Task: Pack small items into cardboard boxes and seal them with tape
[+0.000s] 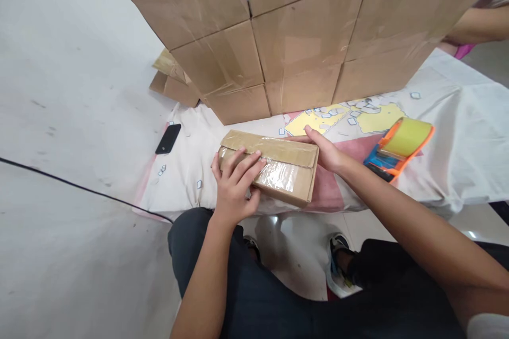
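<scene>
A small cardboard box (270, 164), with shiny clear tape along its near side, sits at the near edge of a cloth-covered surface. My left hand (237, 183) grips its left part, fingers spread over the taped face and thumb at the lower edge. Around the far right corner of the box is my right hand (324, 151), its thumb raised and its other fingers partly hidden behind the box. To the right of that hand lies an orange and blue tape dispenser (392, 153) with a yellowish roll of tape (411, 135).
Stacked, taped cardboard boxes (302, 47) rise just behind. A black phone (168, 139) lies at the left, near an open carton (175, 85). The patterned cloth (449, 148) covers the surface. A black cable (79, 185) runs along the wall. Another person's arm (483, 25) shows at the upper right.
</scene>
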Demonstrator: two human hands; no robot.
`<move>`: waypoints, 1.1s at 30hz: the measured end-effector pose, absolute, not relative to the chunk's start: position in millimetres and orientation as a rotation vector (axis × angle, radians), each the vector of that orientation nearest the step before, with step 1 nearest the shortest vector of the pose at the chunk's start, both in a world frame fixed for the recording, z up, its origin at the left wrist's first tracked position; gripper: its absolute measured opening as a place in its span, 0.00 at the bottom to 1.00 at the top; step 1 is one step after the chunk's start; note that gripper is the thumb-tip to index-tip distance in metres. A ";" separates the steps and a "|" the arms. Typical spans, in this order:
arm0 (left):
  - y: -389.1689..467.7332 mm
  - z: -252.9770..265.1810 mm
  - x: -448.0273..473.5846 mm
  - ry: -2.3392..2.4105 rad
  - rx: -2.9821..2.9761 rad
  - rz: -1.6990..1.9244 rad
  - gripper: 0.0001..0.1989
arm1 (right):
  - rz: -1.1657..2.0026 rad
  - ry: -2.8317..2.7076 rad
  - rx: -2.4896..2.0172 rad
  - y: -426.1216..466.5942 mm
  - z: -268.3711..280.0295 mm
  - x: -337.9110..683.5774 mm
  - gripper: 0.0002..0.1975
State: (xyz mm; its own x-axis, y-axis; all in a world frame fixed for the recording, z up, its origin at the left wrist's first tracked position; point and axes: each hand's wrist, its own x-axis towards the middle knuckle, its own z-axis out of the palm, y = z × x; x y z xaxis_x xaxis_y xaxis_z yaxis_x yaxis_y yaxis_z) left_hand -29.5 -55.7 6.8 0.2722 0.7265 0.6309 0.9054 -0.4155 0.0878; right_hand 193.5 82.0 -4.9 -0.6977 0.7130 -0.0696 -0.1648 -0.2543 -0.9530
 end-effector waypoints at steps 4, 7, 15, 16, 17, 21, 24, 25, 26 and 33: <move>-57.6 6.2 -27.3 -1.472 -2.271 -0.911 0.32 | 1.839 -1.555 -0.750 80.3 -3.9 195.7 0.35; -59.6 4.8 -24.1 -1.457 -2.276 -0.893 0.29 | 1.821 -1.547 -0.709 72.6 -9.3 190.8 0.34; -56.8 -8.0 -18.7 -1.465 -2.071 -1.020 0.20 | 1.560 -1.504 -0.653 36.9 -28.9 180.0 0.30; -56.2 -9.6 -18.8 -1.485 -2.047 -1.034 0.19 | 1.518 -1.535 -0.652 33.5 -28.9 181.7 0.29; -55.7 -10.9 -19.0 -1.499 -2.027 -1.051 0.18 | 1.472 -1.573 -0.647 30.5 -29.0 183.6 0.29; -54.3 -12.5 -19.0 -1.541 -1.964 -1.104 0.15 | 1.164 -1.675 -0.677 20.1 -34.5 189.2 0.25; -54.0 -11.6 -15.7 -1.554 -1.950 -1.134 0.17 | 0.767 -1.677 -0.629 11.3 -37.3 189.0 0.26; -54.3 -11.4 -13.8 -1.557 -1.951 -1.135 0.18 | 0.638 -1.718 -0.588 7.6 -35.5 188.5 0.31; -54.6 -11.4 -11.6 -1.562 -1.951 -1.134 0.19 | 0.529 -1.784 -0.559 3.5 -32.1 188.0 0.37; -57.9 -9.1 -2.0 -1.676 -1.948 -1.120 0.24 | 0.289 -2.106 -0.781 -20.7 -1.2 187.9 0.48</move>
State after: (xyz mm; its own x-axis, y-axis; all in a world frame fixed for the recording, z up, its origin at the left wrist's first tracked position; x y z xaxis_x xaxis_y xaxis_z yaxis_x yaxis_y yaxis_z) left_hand -2.0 -57.9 -9.1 -0.0047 0.6751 0.7377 0.9400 -0.2486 0.2336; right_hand 187.9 -20.7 -1.2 -0.4446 0.6239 0.6427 0.4277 0.7783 -0.4596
